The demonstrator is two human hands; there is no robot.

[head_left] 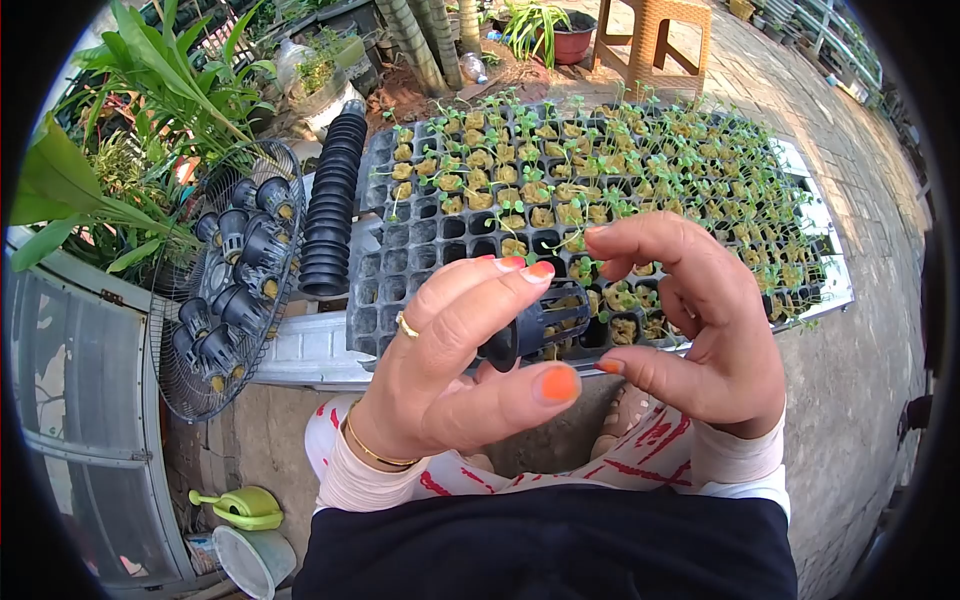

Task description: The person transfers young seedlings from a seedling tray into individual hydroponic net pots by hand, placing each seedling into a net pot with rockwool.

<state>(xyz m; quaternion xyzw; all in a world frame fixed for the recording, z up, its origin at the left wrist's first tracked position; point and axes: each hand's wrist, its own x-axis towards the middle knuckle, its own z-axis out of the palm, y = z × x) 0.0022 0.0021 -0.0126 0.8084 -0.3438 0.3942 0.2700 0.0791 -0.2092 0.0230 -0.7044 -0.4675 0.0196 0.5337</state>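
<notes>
My left hand [455, 355], wearing a ring and a bracelet, curls round a black net pot [555, 318] that lies on its side, slotted end toward the right. My right hand [700, 315] is just right of the pot; its thumb and index finger are well apart, and no object shows between them. Below and beyond both hands lies a black seedling tray [395, 262] with small green seedlings [625, 150] in tan sponge plugs. Several cells at its left side hold no plug.
A long stack of black net pots [330, 200] lies left of the tray. Beside it, a wire basket [180, 385] holds several net pots with plugs. A brown stool [655, 45] stands at the back. A green watering can [245, 508] and a pale bucket [250, 560] are lower left.
</notes>
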